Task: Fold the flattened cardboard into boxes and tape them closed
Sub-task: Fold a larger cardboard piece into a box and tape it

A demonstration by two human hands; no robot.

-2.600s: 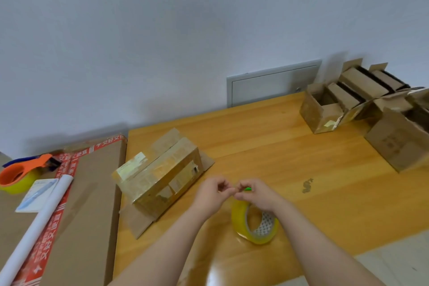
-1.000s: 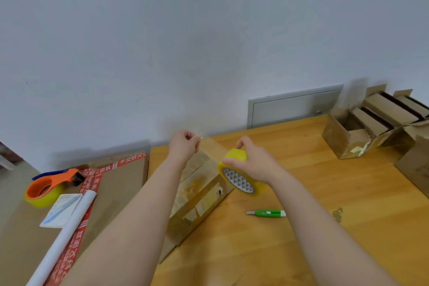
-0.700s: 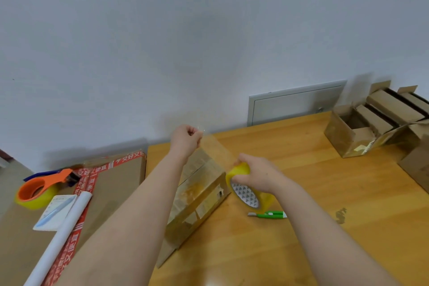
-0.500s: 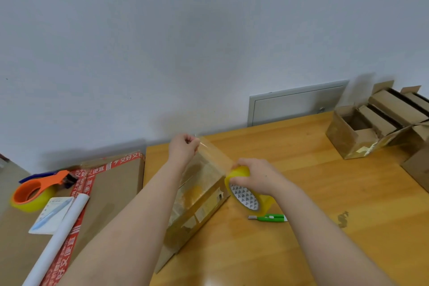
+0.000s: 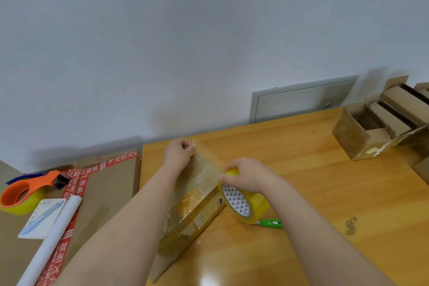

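Observation:
A small cardboard box (image 5: 195, 213), heavily wrapped in clear tape, lies on the wooden table (image 5: 325, 193) with loose flaps under it. My left hand (image 5: 178, 154) pinches the free end of a clear tape strip (image 5: 206, 165) at the box's far end. My right hand (image 5: 246, 175) grips the yellow tape roll (image 5: 242, 202) just right of the box. The strip runs stretched between both hands above the box top. My left forearm hides the box's left side.
A green utility knife (image 5: 270, 223) lies on the table beside the roll. Open cardboard boxes (image 5: 376, 130) stand at the far right. On the left a large flat carton (image 5: 104, 190) carries an orange tape dispenser (image 5: 22, 193), a white paper roll (image 5: 51, 239) and a pen pack (image 5: 43, 217).
The knife was set down on the table. My hands lifted the roll and pulled a strip out over the box; the right hand then lowered the roll toward the box's right side.

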